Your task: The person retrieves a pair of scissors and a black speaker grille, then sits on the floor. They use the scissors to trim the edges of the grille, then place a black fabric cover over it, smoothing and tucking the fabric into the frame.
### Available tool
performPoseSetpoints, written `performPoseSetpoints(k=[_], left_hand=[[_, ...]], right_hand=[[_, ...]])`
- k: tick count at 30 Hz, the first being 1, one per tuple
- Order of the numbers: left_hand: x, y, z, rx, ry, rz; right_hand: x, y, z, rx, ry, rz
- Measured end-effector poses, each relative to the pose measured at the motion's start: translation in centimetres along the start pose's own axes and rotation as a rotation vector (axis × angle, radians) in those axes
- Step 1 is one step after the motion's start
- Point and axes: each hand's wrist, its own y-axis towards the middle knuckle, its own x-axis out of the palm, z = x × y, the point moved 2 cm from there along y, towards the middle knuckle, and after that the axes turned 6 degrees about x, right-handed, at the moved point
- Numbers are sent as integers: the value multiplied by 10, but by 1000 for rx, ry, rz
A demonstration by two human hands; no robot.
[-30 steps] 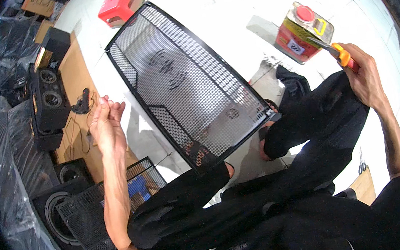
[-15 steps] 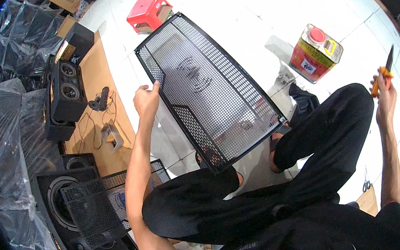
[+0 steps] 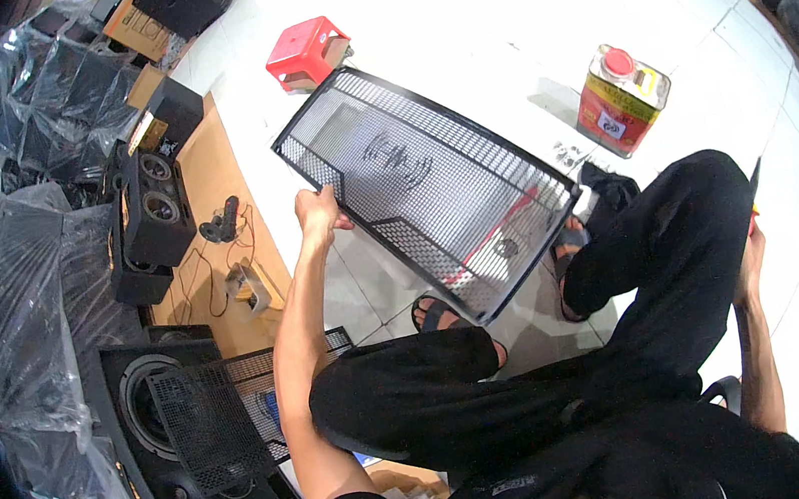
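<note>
The left hand (image 3: pixel 319 210), arm stretched forward, is closed on the long left edge of the black perforated speaker grille (image 3: pixel 431 185), which leans against the person's feet. The right hand (image 3: pixel 751 249), behind the right knee, grips a small orange-handled tool (image 3: pixel 753 188). Bare white tile floor (image 3: pixel 471 28) lies beyond the grille's far edge; a red-and-yellow tin can (image 3: pixel 620 99) stands well apart on the right.

The light was bright and even from overhead, and the white floor tiles (image 3: pixel 491 25) glared almost blank at the top of my view. Soft shadows fell beside the tin can (image 3: pixel 620 99) and under the mesh grille (image 3: pixel 431 180). The plastic wrapping (image 3: pixel 32 298) on my left caught pale reflections. My black trousers (image 3: pixel 557 370) lost nearly all detail. The fisheye bent straight edges near the rim, and the corners went fully black. The middle stayed sharp; the edges softened.
</note>
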Motion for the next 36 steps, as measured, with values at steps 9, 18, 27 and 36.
performPoseSetpoints(k=[9,18,27,36], left_hand=[[20,-82,-7,-248,-566,-121],[51,-161,18,-448,-819,-263],[58,-197,75,263,186,-827],[77,-157,57,1388,1020,-502]], right_hand=[[49,-10,44,175,-120,-117],[49,-6,79,364,-213,-132],[45,-6,94,446,-269,-114],[29,-7,104,512,-313,-102]])
